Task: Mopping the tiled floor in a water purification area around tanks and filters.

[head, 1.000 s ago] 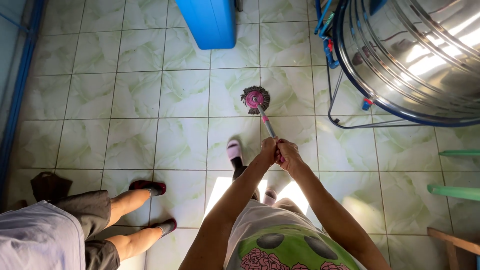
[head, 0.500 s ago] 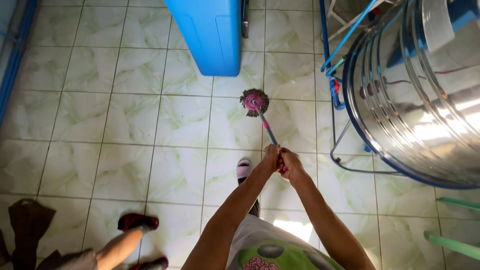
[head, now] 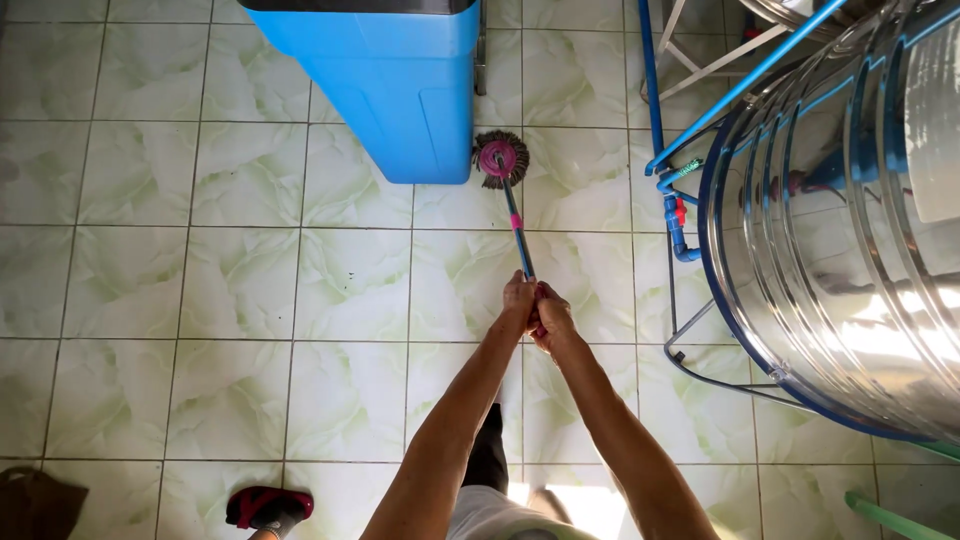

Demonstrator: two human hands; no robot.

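Both hands grip the top of a mop handle (head: 518, 232), blue with pink bands. My left hand (head: 518, 298) and my right hand (head: 550, 318) are pressed together around it, arms stretched forward. The round mop head (head: 500, 158), pink in the middle with dark strands, rests on the pale green floor tiles (head: 250, 290). It lies just right of the lower corner of a tall blue plastic container (head: 385, 85).
A big shiny steel tank (head: 860, 230) on a blue metal frame with blue pipes (head: 672, 195) fills the right side. Another person's foot in a red and black sandal (head: 268, 506) stands at the bottom left, beside a dark bag (head: 35, 505).
I have stepped forward: the blue container and the steel tank are nearer and larger. The mop head has been pushed ahead to the container's corner. The other person has slipped almost out of view.
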